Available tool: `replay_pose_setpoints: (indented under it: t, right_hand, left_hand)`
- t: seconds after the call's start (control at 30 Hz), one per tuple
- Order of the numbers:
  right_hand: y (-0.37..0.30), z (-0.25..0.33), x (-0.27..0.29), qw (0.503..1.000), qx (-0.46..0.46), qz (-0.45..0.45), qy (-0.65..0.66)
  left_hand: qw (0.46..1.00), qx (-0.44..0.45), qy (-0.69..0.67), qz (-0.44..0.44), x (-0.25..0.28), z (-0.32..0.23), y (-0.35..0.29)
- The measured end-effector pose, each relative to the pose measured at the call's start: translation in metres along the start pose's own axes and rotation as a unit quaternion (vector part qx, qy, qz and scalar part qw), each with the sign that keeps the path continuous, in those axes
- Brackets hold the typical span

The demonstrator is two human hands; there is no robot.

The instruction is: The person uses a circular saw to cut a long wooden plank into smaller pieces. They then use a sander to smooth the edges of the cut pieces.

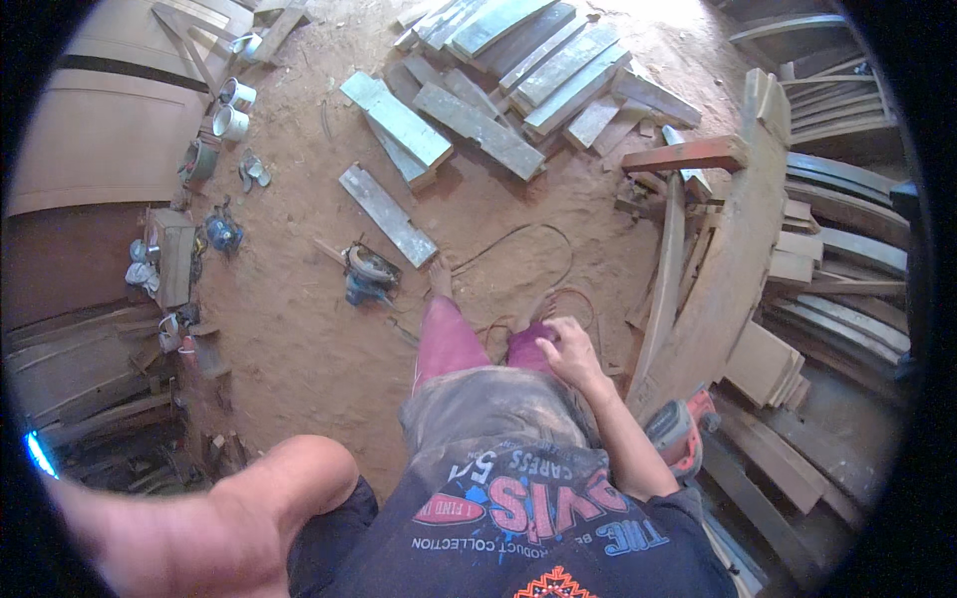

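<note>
My left forearm (169,538) is bent up close at the lower left, large and blurred. Its hand does not show. Over my right thigh hangs my right hand (572,356), its fingers loosely curled and nothing visible in them. Maroon trousers (446,341) cover my legs, and my bare feet stand on the sandy floor. Left of my feet lies a blue circular saw (367,276). A grey plank (389,216) lies on the ground, its near end at my left foot. Near my right elbow is a red and grey power tool (680,434).
Stacked boards (528,85) lie ahead. A long thick timber (723,259) leans along the right, beside more lumber (847,254). Cable (538,227) loops ahead of my feet. At left are a blue tool (224,231), sandals (254,171), buckets (231,122) and wooden panels (110,140).
</note>
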State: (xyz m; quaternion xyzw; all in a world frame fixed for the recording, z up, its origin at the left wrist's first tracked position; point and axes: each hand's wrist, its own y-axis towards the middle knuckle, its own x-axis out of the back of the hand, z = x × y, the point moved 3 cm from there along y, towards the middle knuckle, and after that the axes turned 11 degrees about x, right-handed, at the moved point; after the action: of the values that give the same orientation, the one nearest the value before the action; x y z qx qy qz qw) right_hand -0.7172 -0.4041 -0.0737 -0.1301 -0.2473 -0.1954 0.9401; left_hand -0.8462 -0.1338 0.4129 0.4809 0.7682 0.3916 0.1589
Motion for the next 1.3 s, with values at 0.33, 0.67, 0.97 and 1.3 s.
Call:
replay_pose_setpoints:
  t: [0.33,0.67,0.97,1.3]
  right_hand:
    - [-0.083,-0.095,-0.115,0.925,-0.343,0.159,-0.037]
    - [-0.018,-0.107,-0.237,0.880,-0.414,0.175,-0.152]
    - [-0.003,-0.138,-0.229,0.884,-0.397,0.151,-0.198]
    - [-0.012,-0.136,-0.236,0.897,-0.363,0.149,-0.205]
  left_hand:
    - [0.636,0.710,0.140,-0.268,0.121,0.340,-0.334]
    - [0.348,0.903,0.218,-0.128,0.111,0.493,-0.742]
    - [0.350,0.877,0.285,-0.165,0.137,0.656,-0.846]
    - [0.407,0.858,0.196,-0.245,0.151,0.599,-0.749]
